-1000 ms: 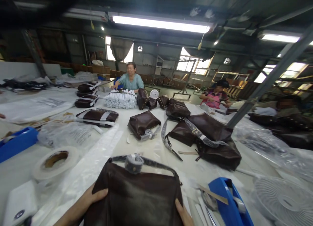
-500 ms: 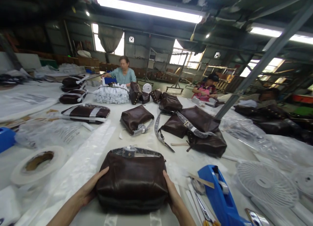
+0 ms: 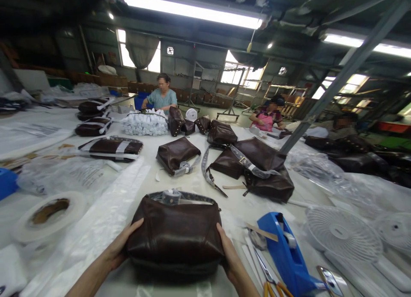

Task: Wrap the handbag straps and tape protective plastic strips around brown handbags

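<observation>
Brown leather bag (image 3: 175, 235) gripped at both ends, fingers curled on: left hand (image 3: 123, 245) at 9 o'clock, right hand (image 3: 226, 252) at 3. It sits on the table (image 3: 150, 181) at 6, tape dispenser (image 3: 282, 254) at 4. Even side pressure should keep it square. Grip same as 0.5 s ago; bag barely shifted.

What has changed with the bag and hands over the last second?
The bag went from close under the camera to farther out on the table, and its strap, arched up before, now lies flat along the top edge. The left hand and right hand slid from the near corners to cup its two sides; neither let go. The blue dispenser, tape roll and other bags stayed put.
</observation>
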Motion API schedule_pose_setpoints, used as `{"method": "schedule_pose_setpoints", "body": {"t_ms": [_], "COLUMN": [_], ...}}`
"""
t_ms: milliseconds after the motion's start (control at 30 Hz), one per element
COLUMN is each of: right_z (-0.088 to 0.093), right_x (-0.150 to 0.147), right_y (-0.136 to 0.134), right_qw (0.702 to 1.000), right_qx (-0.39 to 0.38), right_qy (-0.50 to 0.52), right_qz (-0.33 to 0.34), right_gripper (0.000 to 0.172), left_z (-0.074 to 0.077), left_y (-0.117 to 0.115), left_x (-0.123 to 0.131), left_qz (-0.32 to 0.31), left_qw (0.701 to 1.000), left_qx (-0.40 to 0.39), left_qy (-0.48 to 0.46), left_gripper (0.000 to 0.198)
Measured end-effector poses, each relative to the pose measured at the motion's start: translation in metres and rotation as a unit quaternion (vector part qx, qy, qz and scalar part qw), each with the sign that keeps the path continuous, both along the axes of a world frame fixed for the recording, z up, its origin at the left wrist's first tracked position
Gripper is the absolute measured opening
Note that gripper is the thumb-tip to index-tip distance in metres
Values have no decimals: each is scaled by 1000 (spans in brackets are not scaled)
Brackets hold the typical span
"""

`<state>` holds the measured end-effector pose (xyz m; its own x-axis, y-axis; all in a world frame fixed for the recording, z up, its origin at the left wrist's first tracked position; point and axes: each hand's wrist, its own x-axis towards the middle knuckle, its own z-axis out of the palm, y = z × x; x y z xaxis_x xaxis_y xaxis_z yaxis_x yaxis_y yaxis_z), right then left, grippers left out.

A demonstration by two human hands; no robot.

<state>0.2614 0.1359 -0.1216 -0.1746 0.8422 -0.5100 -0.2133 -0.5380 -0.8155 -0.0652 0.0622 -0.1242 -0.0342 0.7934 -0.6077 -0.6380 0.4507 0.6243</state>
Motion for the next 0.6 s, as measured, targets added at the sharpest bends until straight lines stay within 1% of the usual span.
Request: {"method": "schedule_pose_setpoints", "body": {"t_ms": [133,200,367,600], "right_z": [-5,-7,-11,-17], "right_x": [-4,-5,-6,-9], "right_y": [3,5,8,13], "right_qw": [1000,999,998,997], "right_qx": [12,17,45,67], "right_qy": [-26,-29,-23,-27], "right_qz": [13,21,33,31], "right_gripper": [59,61,60,62], "left_z": [-14,-18,-19,-20], "left_y": [5,6,4,2], "left_x": [-3,-5,-5,0], "left_qz": [-18,-19,-4,5], "left_qw": [999,999,1000,1000], "left_qx": [-26,-30,-19,-1], "left_qy": [-23,-27,-11,-14], "left_gripper": [59,56,47,45]}}
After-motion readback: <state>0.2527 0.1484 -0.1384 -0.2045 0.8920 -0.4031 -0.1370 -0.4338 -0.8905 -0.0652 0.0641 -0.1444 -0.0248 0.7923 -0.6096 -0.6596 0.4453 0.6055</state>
